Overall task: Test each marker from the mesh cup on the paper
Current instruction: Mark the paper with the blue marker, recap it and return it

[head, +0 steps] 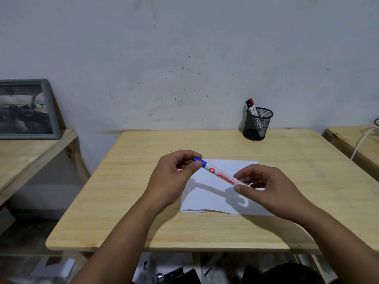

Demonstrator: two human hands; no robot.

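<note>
A white marker (221, 174) with a blue cap and red lettering is held level above the white paper (213, 199). My left hand (174, 179) pinches its blue cap end. My right hand (264, 187) grips the other end of the barrel. The black mesh cup (257, 125) stands at the table's back right, apart from both hands. A red-capped marker (252, 106) and a black-capped one stick out of it.
The wooden table (143, 201) backs onto a grey wall. A framed picture (26, 109) leans on a lower shelf to the left. Another wooden surface with a white cable (361, 142) lies to the right. Clutter lies on the floor below the table's front edge.
</note>
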